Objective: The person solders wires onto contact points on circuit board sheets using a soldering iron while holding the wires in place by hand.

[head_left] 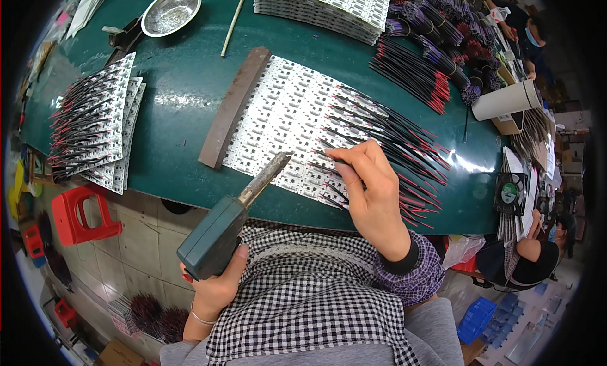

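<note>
On the green table, over tiled floor, one bowl; left hand grips one soldering gun, right hand pinches wire.

From the wearer's head, one wide fisheye view looks steeply down, upright and unmirrored, past a checked apron at the bottom and across a green table. The right hand is close, near the middle, the left hand lower; the tiled floor lies farther off, and the table's front edge bows toward a dark, rounded border.
</note>
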